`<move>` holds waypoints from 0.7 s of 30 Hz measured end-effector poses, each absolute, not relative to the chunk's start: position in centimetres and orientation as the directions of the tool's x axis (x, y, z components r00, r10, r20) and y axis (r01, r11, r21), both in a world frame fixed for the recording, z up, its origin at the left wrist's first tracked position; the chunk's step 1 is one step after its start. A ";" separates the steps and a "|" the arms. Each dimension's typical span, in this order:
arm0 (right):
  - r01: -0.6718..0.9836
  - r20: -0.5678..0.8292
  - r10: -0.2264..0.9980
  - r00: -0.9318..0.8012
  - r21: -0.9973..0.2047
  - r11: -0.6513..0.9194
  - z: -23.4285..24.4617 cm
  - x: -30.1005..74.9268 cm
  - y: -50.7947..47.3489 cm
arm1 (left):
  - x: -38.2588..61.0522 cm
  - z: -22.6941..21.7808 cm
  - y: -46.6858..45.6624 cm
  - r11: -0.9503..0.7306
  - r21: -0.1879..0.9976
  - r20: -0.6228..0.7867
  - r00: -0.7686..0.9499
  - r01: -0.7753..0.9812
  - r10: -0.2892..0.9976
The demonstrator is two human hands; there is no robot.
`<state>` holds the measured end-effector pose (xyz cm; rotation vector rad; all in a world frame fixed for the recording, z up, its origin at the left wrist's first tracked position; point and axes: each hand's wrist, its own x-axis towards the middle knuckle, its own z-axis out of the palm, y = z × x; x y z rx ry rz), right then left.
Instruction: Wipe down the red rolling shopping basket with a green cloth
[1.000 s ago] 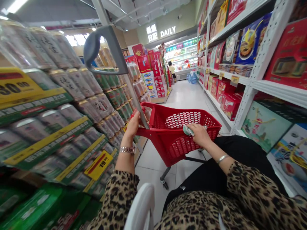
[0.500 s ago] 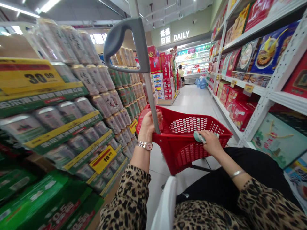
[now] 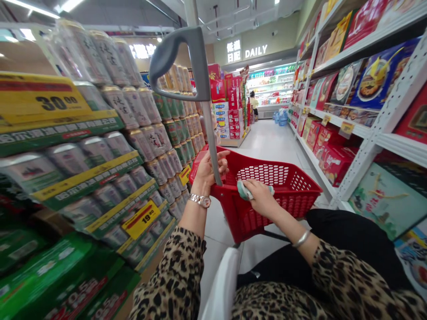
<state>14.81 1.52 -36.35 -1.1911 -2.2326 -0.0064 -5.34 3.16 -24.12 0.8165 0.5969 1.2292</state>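
Observation:
A red plastic basket (image 3: 280,195) with a grey pole (image 3: 211,138) and a grey loop handle (image 3: 200,66) stands in front of me. My left hand (image 3: 208,168), with a metal watch at the wrist, is at the pole's lower end by the basket's corner. Its palm sits behind the pole and its fingers are loosely spread, not wrapped tight. My right hand (image 3: 262,198) is closed on a folded green-and-white cloth (image 3: 244,190). It presses the cloth on the basket's near rim, a short way right of the pole.
Stacked drink cans (image 3: 143,133) with yellow price signs (image 3: 46,102) rise at the left. White shelves (image 3: 363,133) with boxed goods line the right. Further down the aisle are piled cartons (image 3: 230,111), blue water bottles (image 3: 282,116), a person (image 3: 254,104) and a lit cooler.
My right hand has slid left along the basket's rim with the cloth, closer to the pole. The fingers of my left hand have spread a little more.

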 end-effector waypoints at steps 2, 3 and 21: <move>0.734 0.501 0.741 -0.447 -0.268 0.624 -35.5 13.2 1.3 | -5.4 -24.1 3.0 0.127 0.810 0.017 0.240 -0.573 0.971; 0.731 0.494 0.741 -0.456 -0.268 0.628 -35.1 12.8 1.2 | -5.4 -24.1 2.9 0.129 0.812 0.013 0.239 -0.570 0.971; 0.834 0.512 0.783 -0.354 -0.206 0.511 -38.6 19.4 2.1 | -4.8 -23.8 2.7 0.139 0.821 -0.019 0.217 -0.554 0.976</move>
